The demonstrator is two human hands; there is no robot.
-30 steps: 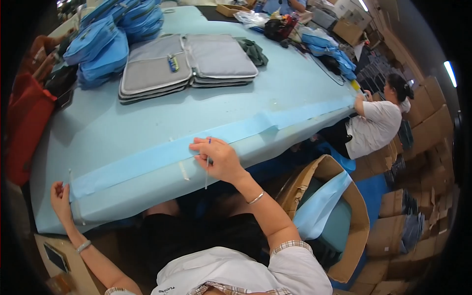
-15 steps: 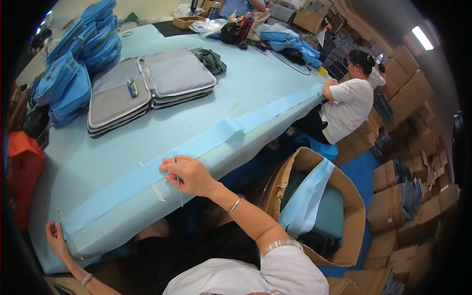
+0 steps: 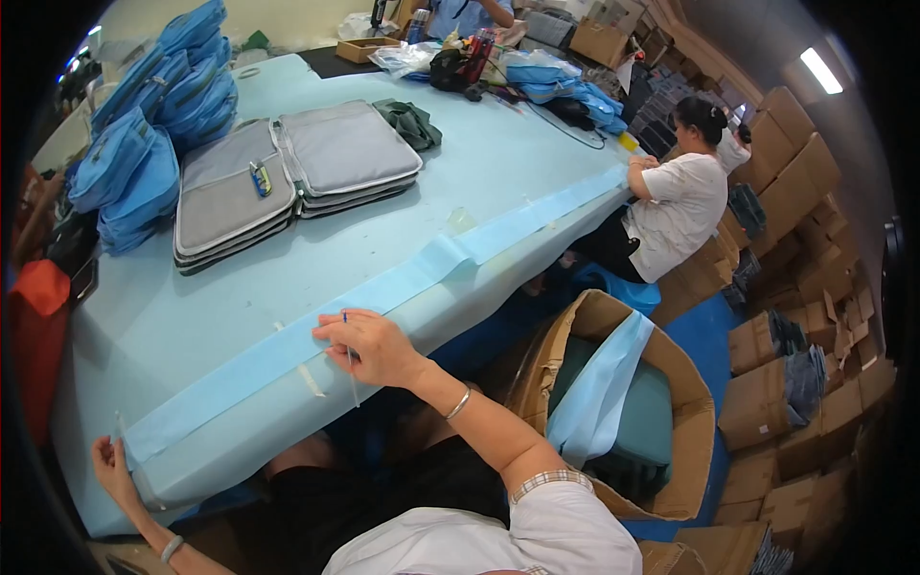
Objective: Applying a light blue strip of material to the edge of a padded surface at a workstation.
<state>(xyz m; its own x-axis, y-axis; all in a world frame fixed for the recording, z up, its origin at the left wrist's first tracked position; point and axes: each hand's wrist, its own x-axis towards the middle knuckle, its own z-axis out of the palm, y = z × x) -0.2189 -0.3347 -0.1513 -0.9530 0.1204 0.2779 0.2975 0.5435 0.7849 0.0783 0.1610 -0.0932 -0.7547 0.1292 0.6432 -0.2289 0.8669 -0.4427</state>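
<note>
A long light-blue fabric strip (image 3: 240, 385) runs flat along the near edge of the covered table, from the lower left to a seated person at the far right. At its left end is my left hand (image 3: 115, 471), thumb and fingers pinched at the strip's end. My right hand (image 3: 374, 350) rests on the strip's near edge around the middle, its fingers curled around a slim pen (image 3: 351, 359). The pen points down past the table edge, partly covered by the fingers.
Grey fabric panels (image 3: 350, 153) lie stacked on the table (image 3: 335, 249), beside piled blue bags (image 3: 158, 125). The seated person (image 3: 680, 196) has hands at the strip's far end. A cardboard box (image 3: 692, 422) holding green pieces and blue fabric stands at my right.
Both hands stay in nearly the same places on the strip. The whole view has shifted slightly.
</note>
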